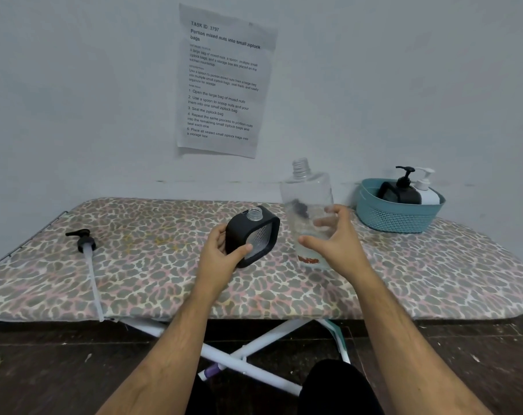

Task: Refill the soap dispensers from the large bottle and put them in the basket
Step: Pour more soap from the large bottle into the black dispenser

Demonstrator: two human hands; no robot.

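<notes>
Fingers (324, 221) blurred behind clear bottle (306, 193)

Bare board left of dispenser (252, 235), pump (85, 241) aside (basket (399, 215) seemingly full)

We saw a square black soap dispenser (252, 235), uncapped and tilted, beside a tall clear plastic bottle (308, 205) standing open; a teal plastic basket (398, 215) held two capped dispensers.

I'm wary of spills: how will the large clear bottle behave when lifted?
The large clear bottle looks nearly empty, so probably light. It is tall, narrow and uncapped, so likely easy to tip and spill. Its smooth plastic may be slippery for the right hand.
</notes>
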